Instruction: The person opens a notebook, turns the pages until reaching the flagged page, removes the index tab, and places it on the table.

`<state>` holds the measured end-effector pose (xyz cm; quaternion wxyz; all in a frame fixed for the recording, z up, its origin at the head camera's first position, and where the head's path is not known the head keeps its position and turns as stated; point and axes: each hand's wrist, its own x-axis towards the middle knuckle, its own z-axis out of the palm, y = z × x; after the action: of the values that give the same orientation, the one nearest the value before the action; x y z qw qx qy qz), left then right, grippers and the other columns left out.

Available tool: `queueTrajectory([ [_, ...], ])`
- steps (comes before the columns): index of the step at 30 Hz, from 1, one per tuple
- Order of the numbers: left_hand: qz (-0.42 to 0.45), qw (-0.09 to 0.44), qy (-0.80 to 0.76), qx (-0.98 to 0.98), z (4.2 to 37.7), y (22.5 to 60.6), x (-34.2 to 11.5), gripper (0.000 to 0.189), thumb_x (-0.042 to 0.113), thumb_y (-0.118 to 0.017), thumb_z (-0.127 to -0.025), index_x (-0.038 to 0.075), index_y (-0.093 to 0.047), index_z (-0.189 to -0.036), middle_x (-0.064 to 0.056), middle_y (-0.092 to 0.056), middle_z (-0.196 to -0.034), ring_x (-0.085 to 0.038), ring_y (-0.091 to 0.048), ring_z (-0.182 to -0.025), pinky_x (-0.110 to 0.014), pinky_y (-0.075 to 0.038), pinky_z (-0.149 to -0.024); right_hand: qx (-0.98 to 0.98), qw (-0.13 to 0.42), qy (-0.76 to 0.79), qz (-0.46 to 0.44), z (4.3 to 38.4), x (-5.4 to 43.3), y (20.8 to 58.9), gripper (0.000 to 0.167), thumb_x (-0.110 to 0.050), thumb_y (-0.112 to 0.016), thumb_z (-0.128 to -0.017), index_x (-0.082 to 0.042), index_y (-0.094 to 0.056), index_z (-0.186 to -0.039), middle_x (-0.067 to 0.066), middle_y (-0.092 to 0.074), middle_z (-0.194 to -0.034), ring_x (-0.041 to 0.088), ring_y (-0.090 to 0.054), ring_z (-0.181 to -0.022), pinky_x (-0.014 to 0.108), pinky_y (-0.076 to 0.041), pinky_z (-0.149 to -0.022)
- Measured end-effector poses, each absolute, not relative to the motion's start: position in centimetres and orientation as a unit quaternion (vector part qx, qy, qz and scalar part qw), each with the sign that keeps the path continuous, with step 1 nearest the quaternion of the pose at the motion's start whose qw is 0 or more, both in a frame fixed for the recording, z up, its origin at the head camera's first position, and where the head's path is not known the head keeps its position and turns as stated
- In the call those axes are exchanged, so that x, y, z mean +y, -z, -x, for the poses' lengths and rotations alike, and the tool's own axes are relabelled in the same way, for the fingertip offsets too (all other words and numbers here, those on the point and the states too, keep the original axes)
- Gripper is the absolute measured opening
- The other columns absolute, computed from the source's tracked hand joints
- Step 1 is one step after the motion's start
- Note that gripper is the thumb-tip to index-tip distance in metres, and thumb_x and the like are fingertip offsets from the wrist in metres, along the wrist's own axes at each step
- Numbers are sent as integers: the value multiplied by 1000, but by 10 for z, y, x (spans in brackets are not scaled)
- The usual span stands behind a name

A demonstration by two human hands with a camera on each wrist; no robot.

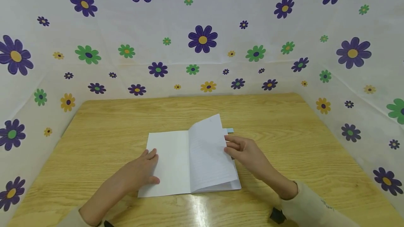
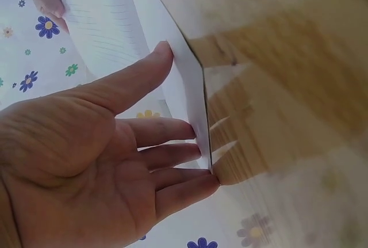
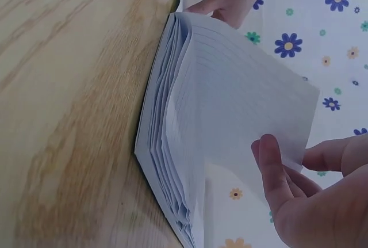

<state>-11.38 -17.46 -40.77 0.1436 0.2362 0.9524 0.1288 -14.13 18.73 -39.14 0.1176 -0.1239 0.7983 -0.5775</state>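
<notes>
A notebook lies open on the table, its blank white left side (image 1: 172,164) flat. My left hand (image 1: 140,171) rests on that side near the outer edge, fingers and thumb extended over the paper. From the right half rises a lined page (image 1: 208,153), lifted off the pages beneath. My right hand (image 1: 249,155) pinches this page at its outer edge; in the right wrist view the thumb and fingers (image 3: 269,153) are on opposite faces of the sheet. Below it shows the stack of remaining pages (image 3: 164,121). A light blue tab (image 1: 230,130) sticks out at the notebook's upper right.
The notebook sits near the front middle of a wood-grain table (image 1: 268,115). A white cloth with flower prints (image 1: 157,20) surrounds the table at the back and both sides. Beside the right sleeve is a small black object (image 1: 277,215).
</notes>
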Motion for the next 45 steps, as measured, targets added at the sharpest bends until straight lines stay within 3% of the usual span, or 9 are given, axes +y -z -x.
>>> queueTrajectory([
  [14, -232, 137, -151, 951, 111, 405, -175, 80, 33, -81, -89, -20, -49, -139, -41, -35, -153, -62, -31, -141, -62, -33, -114, 781, 133, 588, 165, 140, 178, 385, 50, -23, -56, -109, 5, -49, -150, 22, -54, -148, 27, -63, -111, 29, -57, -89],
  [21, -241, 104, -133, 956, 114, 405, -174, 71, 35, -76, -94, -20, -55, -133, -42, -35, -152, -62, -32, -140, -61, -34, -114, 771, 132, 600, 168, 139, 171, 383, 50, -25, -55, -109, 5, -50, -149, 19, -50, -153, 31, -58, -124, 29, -56, -92],
  [34, -187, 66, -221, 955, 118, 390, -159, 73, 37, -64, -104, -10, -39, -153, -27, -37, -160, -44, -38, -146, -57, -36, -116, 770, 131, 602, 165, 140, 161, 382, 48, -27, -53, -110, 1, -52, -150, 16, -52, -153, 30, -55, -129, 31, -54, -95],
  [40, -184, 37, -292, 938, 121, 381, -146, 69, 37, -57, -107, -7, -35, -157, -23, -38, -161, -39, -36, -148, -55, -32, -119, 745, 139, 631, 164, 139, 154, 382, 48, -24, -52, -110, 5, -51, -148, 23, -56, -146, 31, -58, -121, 35, -57, -94],
  [45, -170, 43, -376, 910, 125, 374, -136, 71, 46, -52, -108, 0, -34, -159, -17, -36, -163, -41, -54, -135, -55, -43, -112, 735, 141, 637, 183, 139, 148, 381, 47, -23, -52, -111, 6, -52, -147, 23, -55, -147, 31, -59, -121, 37, -58, -93],
])
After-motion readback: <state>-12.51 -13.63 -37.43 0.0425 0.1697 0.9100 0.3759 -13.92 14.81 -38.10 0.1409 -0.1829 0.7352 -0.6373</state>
